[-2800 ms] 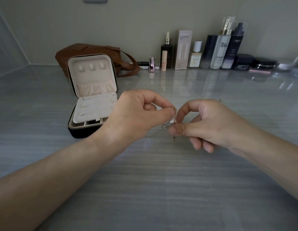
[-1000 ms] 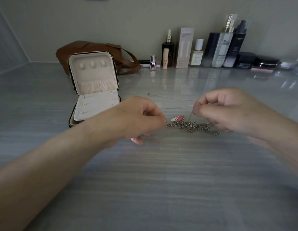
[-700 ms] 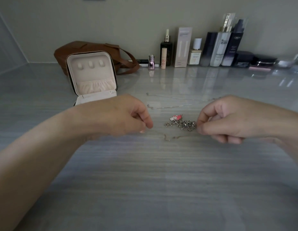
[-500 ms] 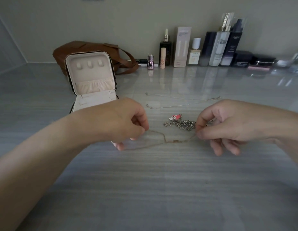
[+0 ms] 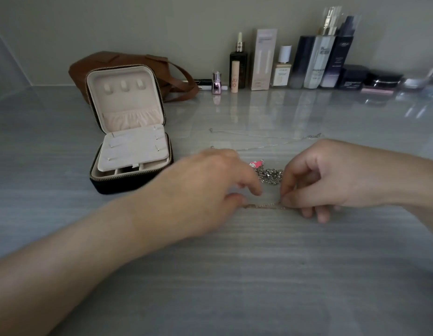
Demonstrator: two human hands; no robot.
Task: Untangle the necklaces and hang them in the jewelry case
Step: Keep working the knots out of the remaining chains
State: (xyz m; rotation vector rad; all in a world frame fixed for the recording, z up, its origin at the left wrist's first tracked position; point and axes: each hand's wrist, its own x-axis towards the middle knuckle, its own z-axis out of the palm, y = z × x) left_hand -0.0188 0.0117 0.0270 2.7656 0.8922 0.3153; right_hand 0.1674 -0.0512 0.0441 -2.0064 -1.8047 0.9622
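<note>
Right hand (image 5: 331,180): thumb and forefinger pinched together on one end of a thin gold chain (image 5: 266,205); the other fingers (image 5: 319,215) curl under, tips down towards the tabletop (image 5: 234,275).

Left hand (image 5: 210,187): blurred. Forefinger stretched forward, thumb tucked below it, and the far end of the gold chain sits right at the thumb tip. Cannot tell whether it is actually gripped or only touched.

The gold chain runs low and nearly straight between the two sets of fingertips, lying on or just above the tabletop.

Just beyond the fingertips, in the gap between the hands: a heaped silver link chain (image 5: 271,175), still bunched, with a pink charm (image 5: 256,164) at its edge on the left-hand side.

Farther out past the heap: two fine silver chains (image 5: 263,141) laid out long and roughly parallel across the tabletop, apart from each other.

Jewelry case (image 5: 130,141): beyond and outboard of the left fingers, well apart from them. Lid upright, cream lining, three hooks along the top, gathered pocket below. Nothing hanging on them.

Behind the case, a brown bag (image 5: 162,66). Along the wall opposite both hands, a row of cosmetic bottles (image 5: 317,61) and jars.
</note>
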